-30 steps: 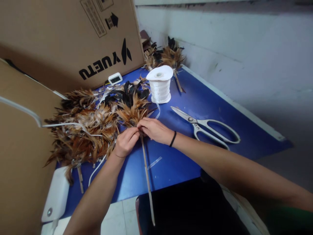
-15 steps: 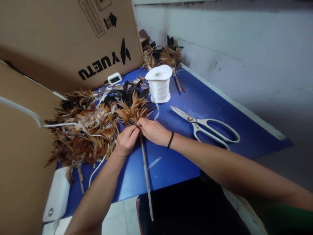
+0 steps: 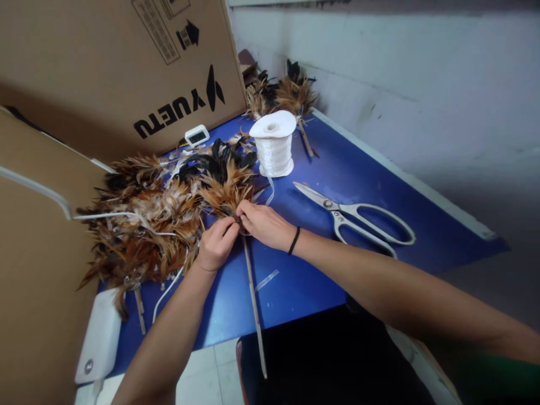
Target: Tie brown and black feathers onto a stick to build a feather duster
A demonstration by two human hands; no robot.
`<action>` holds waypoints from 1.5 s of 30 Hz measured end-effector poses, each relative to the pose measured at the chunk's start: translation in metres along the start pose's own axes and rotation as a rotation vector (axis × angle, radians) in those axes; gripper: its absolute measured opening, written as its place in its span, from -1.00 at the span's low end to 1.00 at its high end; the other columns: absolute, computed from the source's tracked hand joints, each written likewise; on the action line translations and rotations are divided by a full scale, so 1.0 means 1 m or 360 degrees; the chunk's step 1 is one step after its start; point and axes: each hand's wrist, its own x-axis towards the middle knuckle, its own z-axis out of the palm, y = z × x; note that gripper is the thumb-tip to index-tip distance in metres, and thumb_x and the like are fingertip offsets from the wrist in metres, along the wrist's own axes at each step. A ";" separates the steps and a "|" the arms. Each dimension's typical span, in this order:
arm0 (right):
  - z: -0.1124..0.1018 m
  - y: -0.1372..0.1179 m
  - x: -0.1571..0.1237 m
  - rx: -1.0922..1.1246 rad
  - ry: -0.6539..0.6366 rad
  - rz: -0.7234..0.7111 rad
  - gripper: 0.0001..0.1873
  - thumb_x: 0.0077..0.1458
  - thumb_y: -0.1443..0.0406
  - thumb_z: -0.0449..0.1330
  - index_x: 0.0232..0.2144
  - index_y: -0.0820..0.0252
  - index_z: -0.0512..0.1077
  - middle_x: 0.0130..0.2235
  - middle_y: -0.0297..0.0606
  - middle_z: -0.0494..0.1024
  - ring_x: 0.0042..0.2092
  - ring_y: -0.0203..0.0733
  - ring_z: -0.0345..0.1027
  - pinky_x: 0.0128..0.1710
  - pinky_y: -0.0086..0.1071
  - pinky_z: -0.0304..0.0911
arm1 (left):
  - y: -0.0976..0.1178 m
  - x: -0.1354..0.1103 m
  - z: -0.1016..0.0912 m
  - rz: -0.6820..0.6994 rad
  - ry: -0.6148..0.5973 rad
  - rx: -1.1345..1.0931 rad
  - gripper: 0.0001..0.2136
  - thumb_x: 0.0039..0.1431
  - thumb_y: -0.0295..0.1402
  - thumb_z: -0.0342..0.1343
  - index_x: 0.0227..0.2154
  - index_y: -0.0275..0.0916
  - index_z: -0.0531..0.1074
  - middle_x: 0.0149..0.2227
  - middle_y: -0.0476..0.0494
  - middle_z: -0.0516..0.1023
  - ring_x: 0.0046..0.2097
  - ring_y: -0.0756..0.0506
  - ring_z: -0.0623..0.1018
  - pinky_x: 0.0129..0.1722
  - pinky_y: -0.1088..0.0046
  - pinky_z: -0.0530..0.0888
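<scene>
A feather duster (image 3: 228,188) with brown and black feathers lies before me, its thin wooden stick (image 3: 254,304) reaching over the table's front edge. My left hand (image 3: 218,242) is closed in a pinch at the base of the feathers, on the left of the stick. On the right of that same spot, my right hand (image 3: 264,224) pinches too, a black band round its wrist. Clear ribbon (image 3: 270,191) runs down from a white spool (image 3: 275,147) standing just behind my right hand. What exactly lies between the fingertips is mostly hidden.
Large scissors (image 3: 354,216) lie partly open on the blue table (image 3: 304,281) at right. Loose feathers (image 3: 143,225) are heaped at left, crossed by a white cable (image 3: 126,214). Another feather duster (image 3: 297,95) rests by the wall. Cardboard boxes (image 3: 105,67) stand behind and left.
My fingertips have shifted slightly at the feather base, the right hand's rising a little. Hands and duster otherwise stay in place.
</scene>
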 end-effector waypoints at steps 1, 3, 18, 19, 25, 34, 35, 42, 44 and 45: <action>0.000 0.000 0.000 0.0016 0.0010 0.0005 -0.81 0.14 0.46 -0.06 -0.20 0.27 0.28 -0.32 -0.22 0.46 -0.30 -0.27 0.32 -0.27 -0.41 0.16 | 0.000 0.000 0.000 -0.0008 -0.0007 -0.0007 -0.79 0.06 -0.57 0.10 -0.20 -0.33 0.42 -0.22 -0.30 0.51 -0.14 -0.10 0.51 -0.16 0.42 0.48; 0.000 0.000 0.000 0.0049 0.0023 -0.0024 -0.79 0.13 0.48 -0.06 -0.20 0.25 0.28 -0.32 -0.25 0.45 -0.30 -0.29 0.31 -0.27 -0.43 0.16 | 0.000 0.000 0.000 -0.0024 -0.0011 -0.0012 -0.80 0.09 -0.55 0.08 -0.19 -0.32 0.42 -0.22 -0.28 0.51 -0.14 -0.10 0.52 -0.15 0.42 0.48; 0.003 -0.002 -0.001 -0.0166 -0.0054 -0.0029 -0.84 0.19 0.40 -0.07 -0.20 0.26 0.26 -0.24 -0.16 0.47 -0.26 -0.22 0.36 -0.30 -0.39 0.16 | 0.000 0.001 0.002 -0.0044 -0.0009 0.0014 -0.81 0.10 -0.53 0.07 -0.20 -0.34 0.42 -0.18 -0.32 0.51 -0.11 -0.11 0.51 -0.14 0.41 0.48; 0.003 -0.001 -0.001 -0.0152 -0.0045 -0.0040 -0.85 0.18 0.40 -0.07 -0.20 0.26 0.26 -0.25 -0.16 0.46 -0.26 -0.22 0.36 -0.30 -0.40 0.16 | 0.000 0.001 0.002 -0.0053 -0.0020 0.0019 -0.82 0.11 -0.53 0.06 -0.20 -0.33 0.42 -0.18 -0.32 0.51 -0.11 -0.11 0.52 -0.14 0.41 0.48; 0.005 0.003 0.001 -0.0040 0.0054 0.0047 -0.84 0.16 0.44 -0.07 -0.22 0.25 0.26 -0.32 -0.21 0.47 -0.31 -0.24 0.36 -0.30 -0.41 0.17 | 0.000 0.004 0.003 -0.0084 -0.0054 0.0021 -0.86 0.17 -0.48 0.00 -0.25 -0.27 0.41 -0.22 -0.21 0.52 -0.16 -0.06 0.53 -0.17 0.47 0.47; 0.005 0.000 -0.005 0.0064 0.0304 0.0101 -0.77 0.06 0.48 -0.04 -0.23 0.18 0.27 -0.33 -0.30 0.39 -0.33 -0.29 0.30 -0.29 -0.43 0.20 | 0.001 0.003 0.002 -0.0058 -0.0010 0.0021 -0.86 0.15 -0.50 0.03 -0.23 -0.27 0.40 -0.20 -0.23 0.52 -0.15 -0.07 0.53 -0.14 0.45 0.48; 0.005 -0.001 -0.007 0.0050 0.0336 0.0011 -0.76 0.06 0.48 -0.05 -0.23 0.17 0.29 -0.26 -0.27 0.39 -0.29 -0.29 0.30 -0.27 -0.43 0.20 | 0.001 0.002 0.002 -0.0051 -0.0022 0.0026 -0.85 0.15 -0.50 0.02 -0.22 -0.27 0.40 -0.19 -0.25 0.52 -0.14 -0.08 0.53 -0.14 0.44 0.48; 0.007 0.001 -0.005 0.0096 0.0300 -0.0090 -0.79 0.04 0.50 0.01 -0.31 0.21 0.36 -0.29 -0.28 0.41 -0.27 -0.30 0.28 -0.23 -0.45 0.18 | -0.005 -0.003 0.003 0.0053 0.0007 0.0003 -0.80 0.12 -0.53 0.05 -0.17 -0.31 0.40 -0.15 -0.30 0.51 -0.09 -0.11 0.52 -0.10 0.39 0.49; 0.006 0.003 -0.003 0.0110 0.0270 -0.0056 -0.82 0.06 0.49 0.02 -0.33 0.23 0.39 -0.31 -0.28 0.43 -0.27 -0.30 0.29 -0.22 -0.45 0.18 | -0.006 -0.003 0.004 0.0060 0.0020 -0.0007 -0.79 0.13 -0.53 0.05 -0.16 -0.30 0.40 -0.14 -0.29 0.51 -0.08 -0.11 0.51 -0.09 0.38 0.49; 0.006 0.004 -0.002 0.0116 0.0257 -0.0050 -0.82 0.08 0.48 0.02 -0.33 0.23 0.40 -0.31 -0.27 0.44 -0.27 -0.30 0.30 -0.21 -0.44 0.18 | -0.006 -0.003 0.004 0.0050 0.0021 -0.0013 -0.79 0.13 -0.53 0.05 -0.16 -0.30 0.40 -0.14 -0.29 0.51 -0.08 -0.10 0.51 -0.09 0.38 0.49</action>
